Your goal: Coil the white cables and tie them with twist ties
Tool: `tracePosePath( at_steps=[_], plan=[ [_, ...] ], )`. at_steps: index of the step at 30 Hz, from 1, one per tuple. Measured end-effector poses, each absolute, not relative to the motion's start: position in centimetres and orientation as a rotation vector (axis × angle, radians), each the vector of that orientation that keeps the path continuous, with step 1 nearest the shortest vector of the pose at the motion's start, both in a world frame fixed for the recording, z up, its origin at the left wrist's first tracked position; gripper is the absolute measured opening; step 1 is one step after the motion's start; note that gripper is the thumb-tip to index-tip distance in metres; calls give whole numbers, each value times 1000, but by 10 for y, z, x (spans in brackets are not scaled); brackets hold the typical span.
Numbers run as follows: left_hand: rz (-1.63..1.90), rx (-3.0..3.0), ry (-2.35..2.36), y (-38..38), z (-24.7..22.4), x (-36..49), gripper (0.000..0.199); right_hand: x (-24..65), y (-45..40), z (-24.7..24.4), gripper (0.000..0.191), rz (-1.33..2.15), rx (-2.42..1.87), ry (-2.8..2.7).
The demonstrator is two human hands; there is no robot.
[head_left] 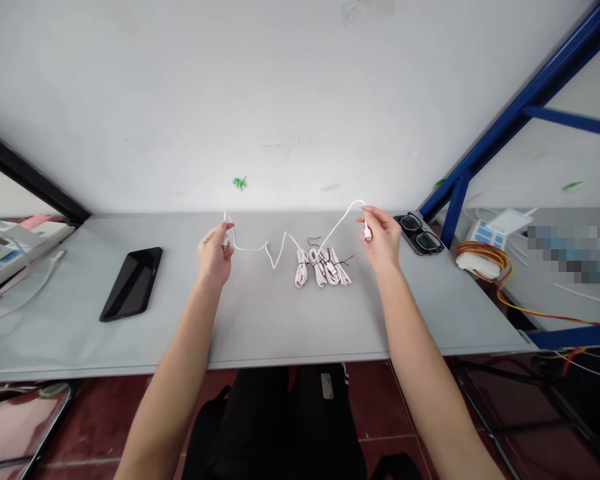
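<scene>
A white USB cable [250,249] is stretched out loosely between my two hands, with kinks in its middle. My left hand [215,253] pinches one end, whose plug is mostly hidden by the fingers. At the other end my right hand [383,235] is closed on the cable by its white plug, which points down. Below and between the hands lie several coiled white cables [321,268], bound with black ties. The loose cable passes behind or over these bundles. A separate thin black tie [313,241] lies just behind them.
A black phone [132,283] lies on the grey table [275,327] at left. Dark glasses [421,232] on a black case sit at right, beside a blue metal frame [455,207]. Power strips and wires [485,257] are beyond. A white wall [280,100] stands behind.
</scene>
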State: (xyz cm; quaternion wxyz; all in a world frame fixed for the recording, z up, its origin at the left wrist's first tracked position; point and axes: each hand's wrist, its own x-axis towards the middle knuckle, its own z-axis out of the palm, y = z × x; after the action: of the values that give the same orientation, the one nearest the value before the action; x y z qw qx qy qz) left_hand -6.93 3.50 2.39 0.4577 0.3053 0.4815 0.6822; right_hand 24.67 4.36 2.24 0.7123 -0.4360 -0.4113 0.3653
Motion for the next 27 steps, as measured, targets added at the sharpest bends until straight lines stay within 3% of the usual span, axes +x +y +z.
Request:
tracePosePath(
  at_steps=[6,12,19,27],
  plan=[
    [1380,990,1212,25,24,-58,35,241,39,23,27,840,-935,-1003],
    [1506,1225,1263,18,25,-50,51,233,38,20,22,635,-975,-1091],
    [1461,1555,1171,17,24,-48,24,235,36,16,13,399,-1034,-1242],
    [1297,1832,1273,18,12,-52,43,233,34,19,13,132,-1081,-1453]
  ],
)
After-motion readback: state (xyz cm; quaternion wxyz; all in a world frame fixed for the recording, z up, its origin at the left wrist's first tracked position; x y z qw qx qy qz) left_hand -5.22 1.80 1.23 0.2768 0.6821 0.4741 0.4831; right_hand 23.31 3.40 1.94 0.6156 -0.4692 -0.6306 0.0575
